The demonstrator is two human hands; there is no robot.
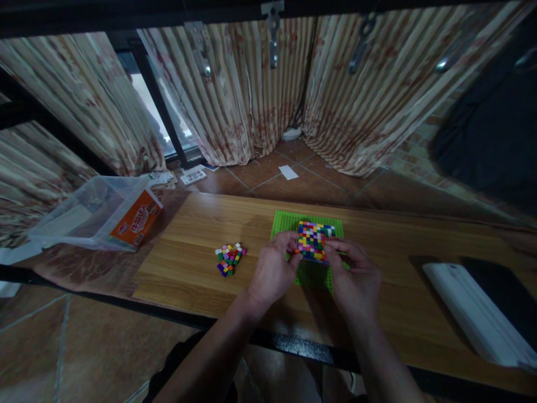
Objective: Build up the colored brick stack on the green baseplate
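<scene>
A green baseplate [285, 221] lies on the wooden table [201, 291]. On it sits a square patch of small multicoloured bricks [312, 238]. My left hand [272, 271] rests at the patch's left edge, fingers curled and pinched against the bricks. On the patch's near right side my right hand [356, 280] has its fingers bent and pressed on the bricks. Whether either hand grips a loose brick is hidden. A small heap of loose coloured bricks [229, 258] lies to the left of my left hand.
A clear plastic tub [90, 210] with an orange label lies tipped at the table's left end. A long white object [474, 313] and a dark flat thing [507, 291] sit at the right. Striped curtains [235, 95] hang behind; papers lie on the tiled floor.
</scene>
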